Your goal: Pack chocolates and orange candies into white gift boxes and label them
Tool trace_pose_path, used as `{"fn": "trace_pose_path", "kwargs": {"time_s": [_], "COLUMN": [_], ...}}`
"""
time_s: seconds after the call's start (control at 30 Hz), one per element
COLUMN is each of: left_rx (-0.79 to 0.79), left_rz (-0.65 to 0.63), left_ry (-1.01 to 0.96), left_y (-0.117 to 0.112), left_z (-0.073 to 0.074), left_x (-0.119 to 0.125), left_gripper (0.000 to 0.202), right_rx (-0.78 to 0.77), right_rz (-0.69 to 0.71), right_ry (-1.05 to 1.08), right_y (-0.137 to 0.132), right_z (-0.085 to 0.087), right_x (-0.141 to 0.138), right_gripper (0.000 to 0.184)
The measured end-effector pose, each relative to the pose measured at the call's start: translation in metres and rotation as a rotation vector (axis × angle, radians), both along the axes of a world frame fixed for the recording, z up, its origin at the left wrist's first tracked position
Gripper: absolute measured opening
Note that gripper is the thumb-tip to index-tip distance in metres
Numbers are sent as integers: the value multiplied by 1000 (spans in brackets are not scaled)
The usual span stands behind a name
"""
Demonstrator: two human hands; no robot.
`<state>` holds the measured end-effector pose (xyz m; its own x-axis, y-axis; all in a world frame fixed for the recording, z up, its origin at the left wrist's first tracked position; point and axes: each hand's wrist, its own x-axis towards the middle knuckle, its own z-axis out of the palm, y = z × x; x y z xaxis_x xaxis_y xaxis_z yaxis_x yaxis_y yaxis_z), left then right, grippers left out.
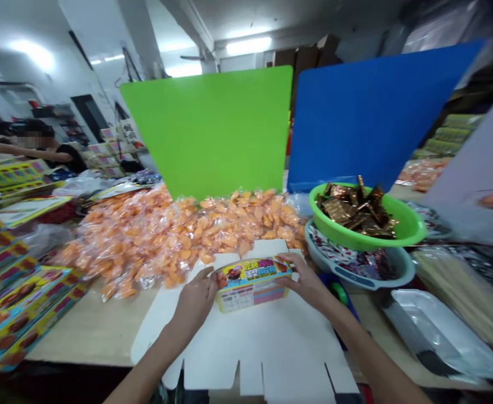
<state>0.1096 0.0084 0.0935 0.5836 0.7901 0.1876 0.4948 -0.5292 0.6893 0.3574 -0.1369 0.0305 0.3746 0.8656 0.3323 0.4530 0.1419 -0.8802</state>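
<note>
Workbench (82,331) loaded with confectionery stock fills a strip-lit workroom, with a co-worker (31,148) reaching across another table at upper left. Green board (206,129) and blue board (377,118) rise along the far side of the bench. A broad heap of orange-wrapped sweets (179,241) spreads below the green board, while stacks of yellow printed cartons (23,314) line the left of the frame. At right, a green plastic basin (402,230) of bronze foil packets (356,210) sits nested on a pale grey tray (398,272) of red-and-white packets, and a foil-lined tray (440,331) lies at lower right. A flat white die-cut card blank (246,365) covers the bench at bottom centre. Above it, the person's left hand (196,297) and right hand (307,280) firmly grasp a small yellow printed carton (252,286) by its opposite ends; whether the carton touches the blank cannot be told.
</note>
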Motion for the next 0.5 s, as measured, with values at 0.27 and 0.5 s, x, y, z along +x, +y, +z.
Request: {"fn": "trace_pose_path", "kwargs": {"time_s": [0.27, 0.5], "left_rx": [-62, -389], "left_rz": [31, 118], "left_ry": [-590, -767], "left_y": [-11, -10], "left_z": [-40, -48], "left_x": [21, 35], "left_gripper": [34, 23], "right_rx": [255, 374], "right_rz": [-138, -317], "right_ry": [270, 491], "right_y": [18, 38], "right_z": [-1, -3], "right_x": [-33, -49], "right_gripper": [30, 23]}}
